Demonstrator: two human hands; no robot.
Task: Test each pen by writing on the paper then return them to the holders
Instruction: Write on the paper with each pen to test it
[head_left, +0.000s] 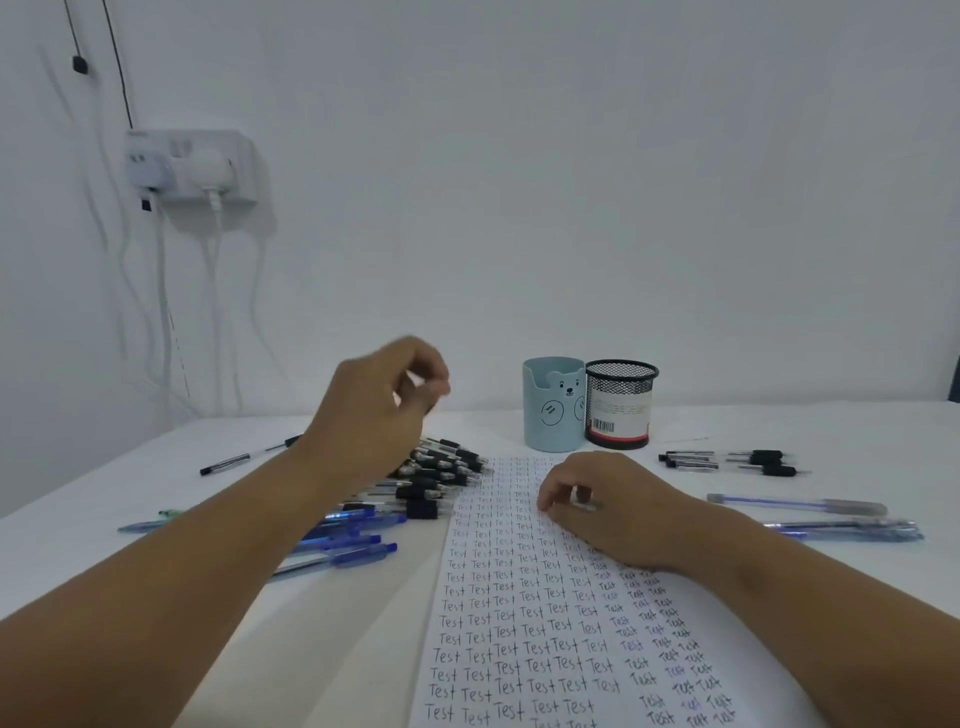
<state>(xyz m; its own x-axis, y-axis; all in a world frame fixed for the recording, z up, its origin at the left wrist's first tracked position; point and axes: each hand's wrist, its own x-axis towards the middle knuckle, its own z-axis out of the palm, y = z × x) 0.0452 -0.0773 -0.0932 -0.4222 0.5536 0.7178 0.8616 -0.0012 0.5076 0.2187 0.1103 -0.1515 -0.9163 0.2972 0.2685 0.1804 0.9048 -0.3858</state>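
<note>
Paper (545, 623): nearly filled with "Test". Both holders (553, 402) look empty; pens (441, 467) lie heaped near the tabletop's left edge. Left hand (374, 410) raised, fingers curled, contents unclear; right hand (608, 504) pinches a pen on the paper.

Two bare forearms enter from bottom edge — no sleeves, watch, bracelet or rings visible. Left hand (382, 410) slightly motion-blurred at fingertips. Right hand (608, 501) sharper — knuckles, short nails faintly visible.
</note>
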